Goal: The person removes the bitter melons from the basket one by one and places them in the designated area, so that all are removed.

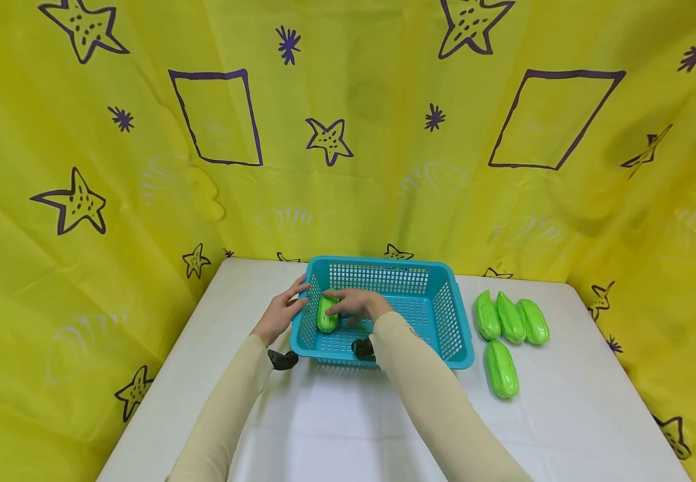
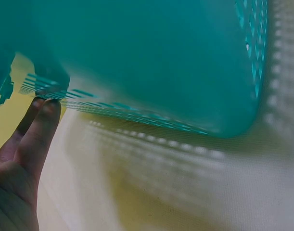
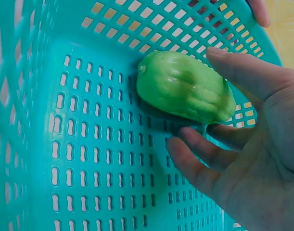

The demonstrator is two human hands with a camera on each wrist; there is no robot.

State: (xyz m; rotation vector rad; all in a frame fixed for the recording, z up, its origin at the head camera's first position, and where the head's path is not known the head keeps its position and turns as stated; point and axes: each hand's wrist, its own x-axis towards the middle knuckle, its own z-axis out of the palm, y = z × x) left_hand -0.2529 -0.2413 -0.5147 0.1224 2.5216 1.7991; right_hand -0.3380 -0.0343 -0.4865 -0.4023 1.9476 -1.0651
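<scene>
A shiny green, ribbed, oblong papaya-like fruit (image 3: 183,86) lies on the floor of a blue plastic basket (image 1: 384,261), against its left wall. My right hand (image 1: 354,304) is inside the basket beside this fruit. Its thumb and fingers are spread around the fruit's near end, without a closed grip, in the right wrist view. The left hand (image 1: 280,313) touches the basket's left side at the rim. In the left wrist view, its straight fingers (image 2: 38,134) reach up to the outside of the basket wall.
Right of the basket, three similar green fruits (image 1: 510,318) lie side by side on the white table (image 1: 324,428), with another fruit (image 1: 501,369) in front of them. A yellow curtain (image 1: 366,201) with star drawings hangs behind and at both sides.
</scene>
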